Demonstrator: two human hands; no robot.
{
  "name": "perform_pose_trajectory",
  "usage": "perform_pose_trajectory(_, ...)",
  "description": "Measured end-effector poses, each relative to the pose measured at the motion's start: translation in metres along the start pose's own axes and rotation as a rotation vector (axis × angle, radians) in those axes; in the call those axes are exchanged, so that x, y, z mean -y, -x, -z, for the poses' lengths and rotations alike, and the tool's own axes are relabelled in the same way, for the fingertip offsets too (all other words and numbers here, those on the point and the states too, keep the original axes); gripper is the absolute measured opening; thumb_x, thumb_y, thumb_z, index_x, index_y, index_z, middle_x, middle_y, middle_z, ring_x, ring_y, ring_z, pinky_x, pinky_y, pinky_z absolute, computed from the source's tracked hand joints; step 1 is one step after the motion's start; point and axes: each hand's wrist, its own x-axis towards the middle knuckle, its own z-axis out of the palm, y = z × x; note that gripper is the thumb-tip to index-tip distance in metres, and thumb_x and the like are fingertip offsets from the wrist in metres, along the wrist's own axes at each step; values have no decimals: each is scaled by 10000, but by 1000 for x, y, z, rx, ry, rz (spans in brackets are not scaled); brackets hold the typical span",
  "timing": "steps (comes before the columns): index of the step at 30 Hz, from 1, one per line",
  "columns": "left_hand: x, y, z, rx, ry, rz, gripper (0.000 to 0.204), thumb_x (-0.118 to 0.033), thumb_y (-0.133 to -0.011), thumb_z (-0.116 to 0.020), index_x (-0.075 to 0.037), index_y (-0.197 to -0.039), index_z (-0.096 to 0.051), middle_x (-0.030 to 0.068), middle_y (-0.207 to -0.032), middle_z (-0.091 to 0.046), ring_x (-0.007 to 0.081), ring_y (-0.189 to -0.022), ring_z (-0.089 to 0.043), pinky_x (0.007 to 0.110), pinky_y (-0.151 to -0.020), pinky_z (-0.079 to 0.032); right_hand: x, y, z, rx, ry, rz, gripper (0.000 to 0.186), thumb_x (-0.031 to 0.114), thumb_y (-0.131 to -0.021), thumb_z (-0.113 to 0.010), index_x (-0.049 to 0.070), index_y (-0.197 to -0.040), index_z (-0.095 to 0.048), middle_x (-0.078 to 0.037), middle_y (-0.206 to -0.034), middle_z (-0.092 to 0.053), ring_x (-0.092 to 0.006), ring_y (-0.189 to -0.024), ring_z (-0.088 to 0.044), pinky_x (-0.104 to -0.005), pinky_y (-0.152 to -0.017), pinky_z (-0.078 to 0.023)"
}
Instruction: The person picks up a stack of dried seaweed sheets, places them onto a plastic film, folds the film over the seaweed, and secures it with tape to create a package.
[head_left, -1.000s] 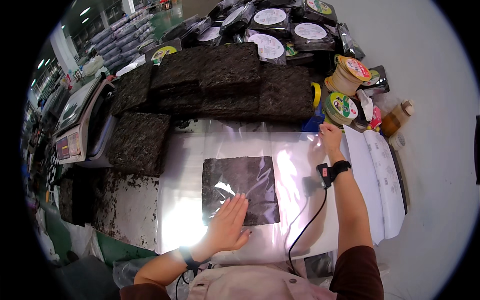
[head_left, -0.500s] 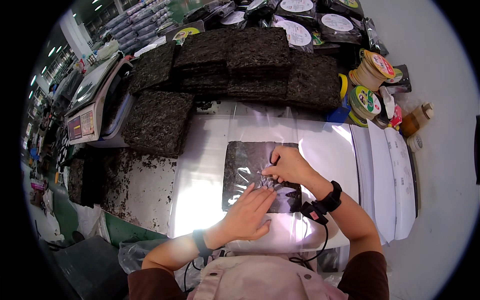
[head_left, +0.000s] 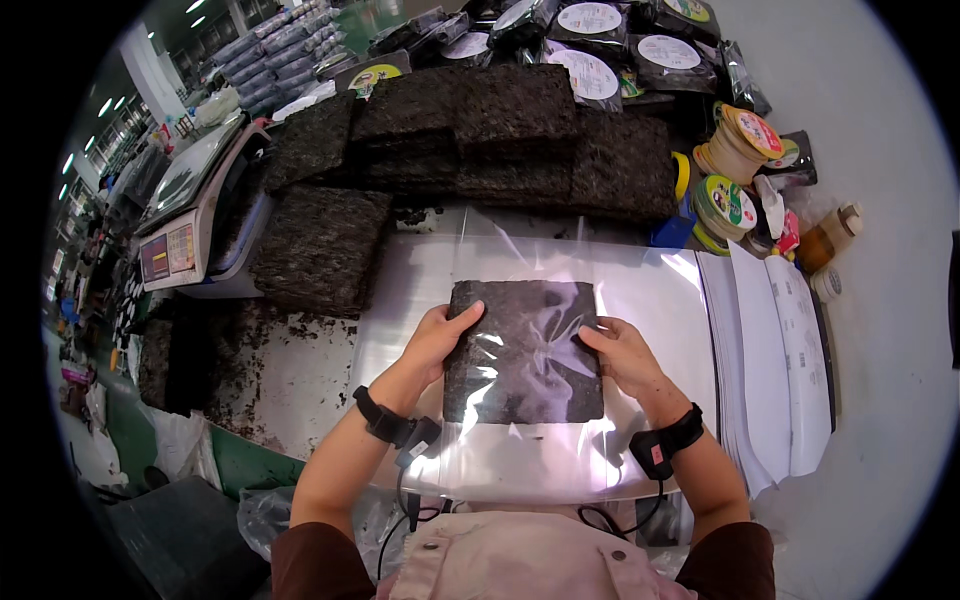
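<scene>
A pink apron (head_left: 510, 550) lies nearest, below two forearms with black wrist straps (head_left: 682, 432). Midway up a pale mat (head_left: 660, 300) is the dark square (head_left: 525, 355), flat inside a clear bag (head_left: 515, 245) that runs past it above and below. The left hand (head_left: 436, 336) and right hand (head_left: 624, 356) close round its side edges, thumbs on top; the other fingers are partly hidden, so I cannot tell how far they reach underneath. Crumbs (head_left: 285, 345) lie to the left and paper (head_left: 795, 350) to the right. Beyond them come a scale (head_left: 172, 250), dark stacks (head_left: 515, 115), two sticker rolls (head_left: 728, 205), a bottle (head_left: 832, 238) and, behind the stacks, labelled black packets (head_left: 675, 65).
</scene>
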Motion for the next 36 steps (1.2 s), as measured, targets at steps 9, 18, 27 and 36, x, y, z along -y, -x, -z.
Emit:
perform_pose_trajectory(9,-12,75,-11,102,-271,-867,1085,-208,-529,-920,12,-1331,-224,138,-1151,-526,215,-1062,-559,306,-843,-502,1,61,-7,145,350,669,886,99,-549,-903,-12,-1247,-367,-102,-1155,-550,-169,-1091,-526,-310,-958,-422)
perform_pose_trajectory(18,26,118,-4,100,-848,-1319,1424,-312,-422,-925,-90,-1468,15,225,-1228,-464,336,-1061,-559,414,-890,-487,-32,95,17,-29,525,1251,551,326,-788,-735,-32,-1143,-512,-145,-1125,-528,-253,-1014,-544,-355,-858,-452)
perform_pose_trajectory(27,35,125,1,85,-947,-1463,769,-429,-507,-870,-142,-1170,-606,207,-1182,-465,324,-971,-537,415,-821,-473,52,148,-29,256,883,1490,127,3,-709,-691,49,-825,-670,-72,-790,-661,-193,-633,-607,-270,-539,-484)
perform_pose_trajectory(36,-34,143,-31,275,-1229,-1655,372,-472,-666,-733,-157,-853,-669,1,-1104,-625,220,-990,-531,325,-780,-384,70,140,-70,199,1201,1181,377,135,-705,-739,36,-1051,-625,-73,-760,-544,-226,-662,-546,-309,-577,-450)
